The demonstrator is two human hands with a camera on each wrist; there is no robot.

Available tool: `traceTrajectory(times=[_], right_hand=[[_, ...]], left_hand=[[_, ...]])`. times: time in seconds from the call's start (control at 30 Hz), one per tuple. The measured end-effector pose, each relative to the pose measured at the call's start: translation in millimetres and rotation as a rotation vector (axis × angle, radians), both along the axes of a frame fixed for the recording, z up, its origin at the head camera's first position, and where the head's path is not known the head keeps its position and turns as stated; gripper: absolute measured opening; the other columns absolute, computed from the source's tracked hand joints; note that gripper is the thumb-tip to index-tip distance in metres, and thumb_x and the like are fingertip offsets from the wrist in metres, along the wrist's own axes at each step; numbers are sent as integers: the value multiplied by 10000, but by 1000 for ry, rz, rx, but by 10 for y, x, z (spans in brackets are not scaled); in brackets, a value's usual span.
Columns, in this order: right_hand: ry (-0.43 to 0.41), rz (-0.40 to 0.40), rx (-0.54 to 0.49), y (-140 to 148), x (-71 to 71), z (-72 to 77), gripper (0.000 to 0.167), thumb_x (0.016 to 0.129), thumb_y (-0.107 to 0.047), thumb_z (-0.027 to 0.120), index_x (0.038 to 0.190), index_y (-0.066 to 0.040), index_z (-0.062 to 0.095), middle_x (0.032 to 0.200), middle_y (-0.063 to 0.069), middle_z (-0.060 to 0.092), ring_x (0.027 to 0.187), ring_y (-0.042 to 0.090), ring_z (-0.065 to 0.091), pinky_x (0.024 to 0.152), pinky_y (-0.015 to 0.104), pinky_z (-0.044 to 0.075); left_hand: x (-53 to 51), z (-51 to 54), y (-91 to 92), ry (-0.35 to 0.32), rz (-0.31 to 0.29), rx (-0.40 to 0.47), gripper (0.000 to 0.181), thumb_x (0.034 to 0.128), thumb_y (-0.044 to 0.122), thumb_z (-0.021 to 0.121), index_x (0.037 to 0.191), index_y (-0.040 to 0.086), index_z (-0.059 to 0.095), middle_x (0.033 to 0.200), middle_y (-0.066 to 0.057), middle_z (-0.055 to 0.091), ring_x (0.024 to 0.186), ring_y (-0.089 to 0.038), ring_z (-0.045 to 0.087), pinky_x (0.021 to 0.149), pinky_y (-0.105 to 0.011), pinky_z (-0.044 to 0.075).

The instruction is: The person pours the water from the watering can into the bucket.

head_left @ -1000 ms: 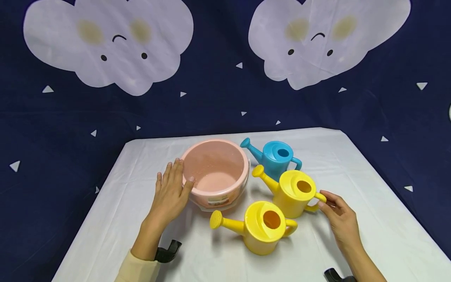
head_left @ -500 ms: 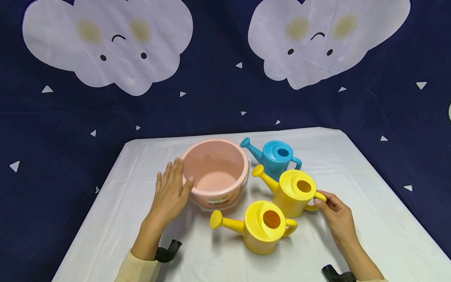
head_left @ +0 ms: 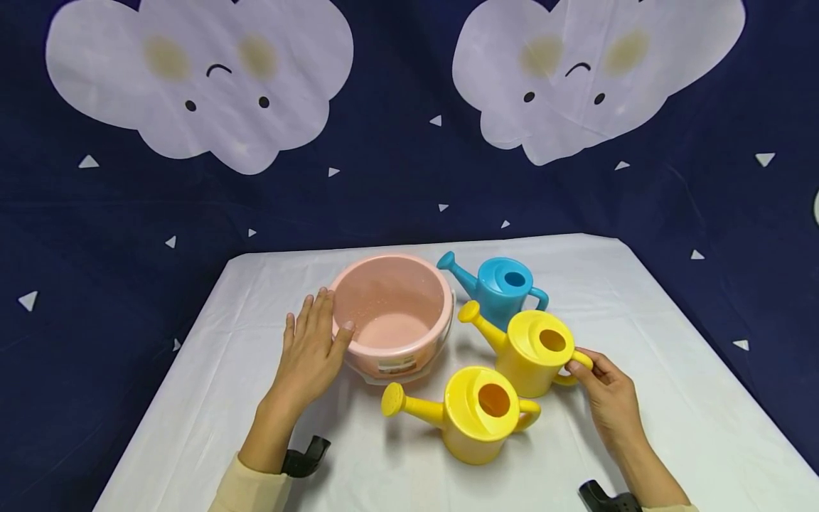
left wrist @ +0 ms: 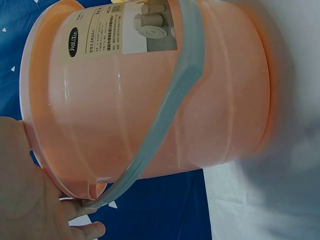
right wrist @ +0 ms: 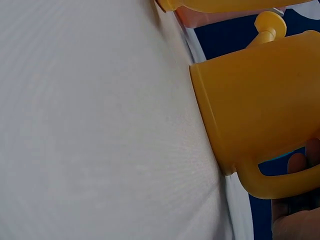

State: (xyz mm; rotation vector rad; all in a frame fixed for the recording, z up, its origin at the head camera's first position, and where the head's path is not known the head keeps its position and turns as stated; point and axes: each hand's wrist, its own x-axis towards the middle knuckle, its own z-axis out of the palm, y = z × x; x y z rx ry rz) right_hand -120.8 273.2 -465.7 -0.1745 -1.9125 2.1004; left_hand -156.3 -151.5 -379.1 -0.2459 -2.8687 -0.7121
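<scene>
One left hand (head_left: 310, 355) on the bucket (head_left: 390, 295), one right hand (head_left: 617, 402) on the middle yellow can (head_left: 527, 366)

And look at that left hand: its fingers lie straight against the rim at eight to nine o'clock, likely bracing the pink bucket on the surface (head_left: 192, 427). Across at four o'clock from its can, the right hand pinches the handle between thumb and fingers, a natural hold, as that loop faces the person's right side. The can stands upright, between three and four o'clock of the bucket. The blue can (head_left: 499, 302) sits near three, the front yellow can (head_left: 473, 430) between four and five. All three spouts point roughly toward ten, seemingly lined up so every handle suits a right-hand grip.

Now for what we can't see! The middle can covers some of the blue one's base, and the cans' insides give nothing away. In the left wrist view the grey bail (left wrist: 170, 107) hangs across the bucket, but most of the label (left wrist: 105, 30) is too small to read. The right wrist view cuts off the gripping fingers at three o'clock, so their full wrap is anyone's guess.
</scene>
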Motion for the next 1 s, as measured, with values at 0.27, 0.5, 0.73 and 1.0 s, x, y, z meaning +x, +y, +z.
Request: traceTrajectory(times=[0.27,0.5,0.73,1.0], right_hand=[[24,-10,-55,-13,-1,-28,188,876,28,609,1054,3,666,880,-69,698,834,46,615,788,131,497],[51,-9,-93,-28,-6,-40,188,876,51,597,1046,20,670,865,-48,701,830,60,619,784,144,503],[101,8,-188,-52,-14,-66,202,879,89,567,1042,28,669,871,-18,692,833,85,609,787,160,508],[123,12,-241,-75,-11,-58,200,879,99,560,1037,36,664,890,-3,680,833,105,596,782,173,507]], left_hand=[[5,-10,-2,-6,-4,6,679,1002,482,300,1528,106,95,1607,-84,75,1489,-309,7,1160,-585,-40],[10,0,-6,-4,-1,-1,690,998,507,278,1528,106,91,1607,-85,73,1489,-306,6,1161,-583,-40],[13,1,-9,-7,4,-5,701,993,531,255,1529,114,83,1607,-86,72,1490,-303,4,1162,-581,-40],[19,5,-8,-2,4,-8,707,991,538,251,1528,105,95,1605,-96,86,1489,-308,12,1161,-585,-39]])
